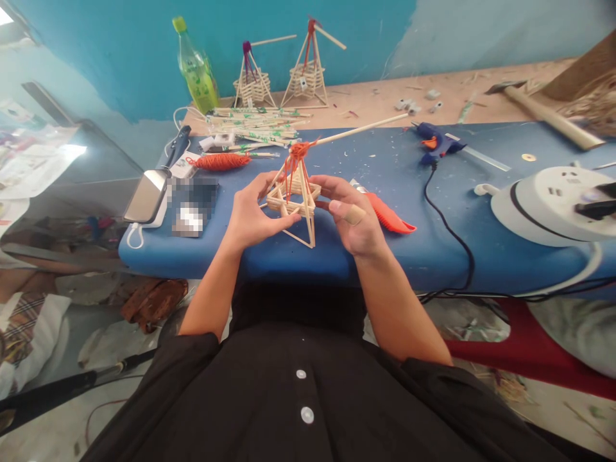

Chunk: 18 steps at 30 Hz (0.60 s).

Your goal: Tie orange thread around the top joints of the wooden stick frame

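Observation:
A small model of wooden sticks (294, 196), a pyramid frame over a little stacked basket with orange thread at its top, stands at the near edge of the blue table (433, 244). A long stick (359, 130) runs from its top towards the back right. My left hand (250, 215) grips the model's left side, thumb along its base. My right hand (349, 215) holds the right side, with a plaster on the thumb.
An orange utility knife (391, 217) lies right of my right hand. A blue glue gun (436, 142) with a black cord, a white power strip reel (553, 205), an orange thread spool (220, 161), a phone (147, 196), loose sticks, a green bottle (196, 67), two finished models (308, 70) and a hammer (543, 112) lie around.

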Available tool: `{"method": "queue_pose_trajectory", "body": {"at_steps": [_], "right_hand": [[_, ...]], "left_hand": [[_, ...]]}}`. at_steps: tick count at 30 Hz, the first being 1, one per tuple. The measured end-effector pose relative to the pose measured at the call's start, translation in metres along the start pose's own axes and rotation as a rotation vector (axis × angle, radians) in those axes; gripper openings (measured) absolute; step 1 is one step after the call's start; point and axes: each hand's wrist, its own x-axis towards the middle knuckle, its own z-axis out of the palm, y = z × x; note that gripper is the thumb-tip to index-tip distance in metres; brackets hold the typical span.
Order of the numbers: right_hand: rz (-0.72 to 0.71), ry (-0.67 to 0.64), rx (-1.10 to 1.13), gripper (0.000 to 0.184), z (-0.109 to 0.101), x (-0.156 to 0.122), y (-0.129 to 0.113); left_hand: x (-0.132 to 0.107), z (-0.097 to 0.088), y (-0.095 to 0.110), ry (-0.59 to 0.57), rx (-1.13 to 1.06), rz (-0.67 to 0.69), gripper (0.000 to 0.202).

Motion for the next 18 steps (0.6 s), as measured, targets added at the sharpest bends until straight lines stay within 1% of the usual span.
{"method": "queue_pose_trajectory", "body": {"at_steps": [2, 6, 11, 16, 18], "right_hand": [[-0.002, 0.012, -0.028, 0.063, 0.003, -0.002, -0.001], [0.005, 0.001, -0.107, 0.067, 0.005, -0.006, -0.003], [-0.018, 0.002, -0.168, 0.067, 0.005, -0.008, -0.001], [-0.124, 0.111, -0.313, 0.062, 0.007, -0.012, 0.005], [-0.186, 0.123, -0.375, 0.057, 0.008, -0.014, 0.005]], "left_hand": [[0.0, 0.001, 0.0, 0.006, -0.004, -0.008, 0.071], [0.0, 0.001, 0.002, 0.01, -0.025, -0.027, 0.074], [0.0, 0.002, 0.002, 0.01, -0.034, -0.039, 0.074], [-0.002, 0.002, 0.0, 0.006, -0.013, -0.024, 0.083], [-0.003, 0.001, -0.001, 0.001, 0.002, -0.001, 0.086]]}}
